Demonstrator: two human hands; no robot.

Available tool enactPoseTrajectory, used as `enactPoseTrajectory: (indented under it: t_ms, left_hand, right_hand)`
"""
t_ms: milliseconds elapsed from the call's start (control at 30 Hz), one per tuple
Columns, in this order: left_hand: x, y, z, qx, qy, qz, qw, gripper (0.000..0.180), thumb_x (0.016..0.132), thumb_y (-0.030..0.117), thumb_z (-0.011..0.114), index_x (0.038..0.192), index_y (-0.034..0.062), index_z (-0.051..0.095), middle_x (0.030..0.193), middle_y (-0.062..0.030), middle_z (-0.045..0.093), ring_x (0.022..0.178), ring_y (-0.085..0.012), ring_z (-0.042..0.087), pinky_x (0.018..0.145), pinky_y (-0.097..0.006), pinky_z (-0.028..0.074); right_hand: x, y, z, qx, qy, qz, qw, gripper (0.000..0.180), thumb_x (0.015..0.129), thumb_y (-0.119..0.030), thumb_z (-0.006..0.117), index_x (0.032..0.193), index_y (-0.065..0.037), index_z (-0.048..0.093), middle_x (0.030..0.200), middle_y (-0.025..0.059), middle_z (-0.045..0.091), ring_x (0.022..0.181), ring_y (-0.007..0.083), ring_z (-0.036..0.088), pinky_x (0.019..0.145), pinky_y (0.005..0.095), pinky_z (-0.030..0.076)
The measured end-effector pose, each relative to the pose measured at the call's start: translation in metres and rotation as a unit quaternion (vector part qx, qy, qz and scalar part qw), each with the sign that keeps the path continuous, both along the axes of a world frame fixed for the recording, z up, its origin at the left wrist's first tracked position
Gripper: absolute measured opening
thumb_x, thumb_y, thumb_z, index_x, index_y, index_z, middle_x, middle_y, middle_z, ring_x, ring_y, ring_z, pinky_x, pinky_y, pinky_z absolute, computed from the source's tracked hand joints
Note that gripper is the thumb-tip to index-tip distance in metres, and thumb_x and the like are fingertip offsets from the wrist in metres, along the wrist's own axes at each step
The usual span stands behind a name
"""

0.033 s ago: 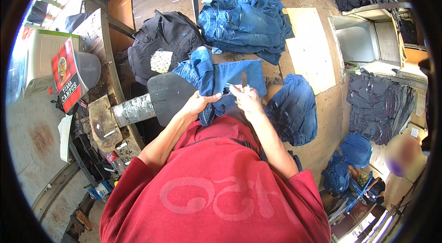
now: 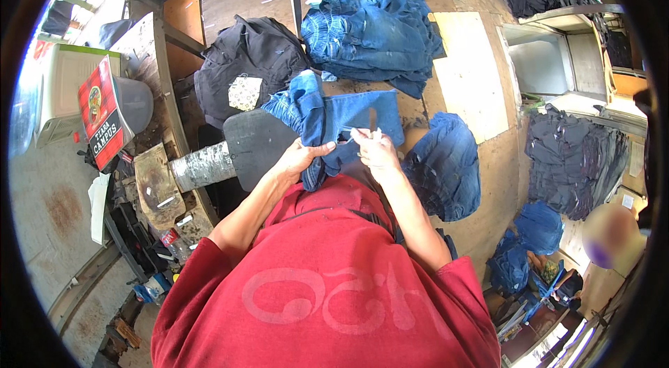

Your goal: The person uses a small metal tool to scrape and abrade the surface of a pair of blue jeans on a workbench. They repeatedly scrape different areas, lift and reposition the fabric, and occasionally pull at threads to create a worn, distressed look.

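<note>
A blue denim garment (image 2: 362, 106) lies spread before me, its bunched, gathered part to the left and a flat panel to the right. My left hand (image 2: 304, 159) pinches the bunched cloth, thumb pointing right. Close beside it, my right hand (image 2: 377, 152) is closed around a small tool (image 2: 346, 134) with thin pale tips, perhaps thread snips. The tips are over the denim near my left thumb. A brown strip (image 2: 373, 119) sticks up beyond the right fingers; I cannot tell if it belongs to the tool. Under the garment's left side is a dark padded board (image 2: 259, 148).
Black garments (image 2: 244, 65) and a stack of blue denim (image 2: 373, 33) lie beyond my hands. More denim (image 2: 443, 166) is heaped to the right. A silver-wrapped arm (image 2: 203, 166) runs left to a worn workbench. Dark folded clothes (image 2: 573, 159) lie far right.
My right hand has shifted very slightly right, and the pale tool tips are angled a little differently. My left hand and the garment stay where they were.
</note>
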State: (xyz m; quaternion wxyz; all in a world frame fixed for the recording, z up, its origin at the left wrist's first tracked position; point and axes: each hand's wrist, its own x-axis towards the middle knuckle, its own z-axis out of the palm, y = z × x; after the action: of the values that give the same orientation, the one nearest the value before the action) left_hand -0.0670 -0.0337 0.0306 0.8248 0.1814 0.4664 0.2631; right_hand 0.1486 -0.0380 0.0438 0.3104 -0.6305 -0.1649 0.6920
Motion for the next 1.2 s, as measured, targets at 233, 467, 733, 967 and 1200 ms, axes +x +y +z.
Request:
enactPoseTrajectory:
  t_ms: [233,467,733,967,1200]
  left_hand:
    - [0.003,0.0,0.01,-0.071,-0.016,0.046,0.996,0.034,0.1,0.017,0.081,0.128,0.0003,0.075,0.123,-0.0095,0.078,0.108,-0.0185,0.073,0.1,-0.037,0.058]
    - [0.017,0.01,-0.003,-0.004,0.071,-0.002,0.997,0.027,0.098,0.014,0.083,0.12,0.0015,0.075,0.111,-0.0073,0.078,0.099,-0.0197,0.075,0.089,-0.036,0.063]
    - [0.01,0.0,-0.011,-0.003,0.044,0.011,0.999,0.026,0.1,0.016,0.082,0.12,0.0026,0.075,0.11,-0.005,0.078,0.095,-0.0171,0.074,0.087,-0.036,0.062]
    - [0.01,-0.001,-0.017,0.029,0.062,-0.008,0.998,0.028,0.101,0.018,0.081,0.123,0.0035,0.074,0.113,-0.0049,0.078,0.096,-0.017,0.074,0.087,-0.036,0.063]
    - [0.006,-0.002,-0.021,0.002,0.027,0.01,1.0,0.026,0.101,0.016,0.08,0.123,0.0035,0.074,0.115,-0.0058,0.078,0.097,-0.0175,0.075,0.088,-0.036,0.064]
  right_hand:
    - [0.009,-0.009,0.007,0.012,-0.058,0.047,0.997,0.017,0.096,-0.024,0.086,0.104,-0.011,0.079,0.067,-0.014,0.049,0.051,-0.0019,0.039,0.045,0.0198,0.027]
    - [0.008,-0.008,0.015,0.065,-0.139,0.114,0.982,0.021,0.093,-0.024,0.087,0.1,-0.006,0.081,0.077,-0.0069,0.065,0.066,0.0036,0.054,0.06,0.0258,0.04]
    - [0.02,-0.008,0.007,-0.005,0.014,0.031,0.999,0.015,0.094,-0.024,0.085,0.098,-0.013,0.075,0.071,-0.0122,0.055,0.055,-0.0012,0.045,0.046,0.0199,0.032]
    - [0.013,-0.001,-0.007,0.123,-0.123,0.186,0.967,0.015,0.1,-0.024,0.082,0.102,-0.011,0.075,0.072,-0.013,0.051,0.055,-0.0026,0.04,0.047,0.0198,0.026]
    - [0.022,-0.002,0.009,0.02,-0.007,0.108,0.994,0.017,0.1,-0.025,0.082,0.103,-0.009,0.076,0.078,-0.0116,0.06,0.065,0.0005,0.046,0.059,0.0224,0.035]
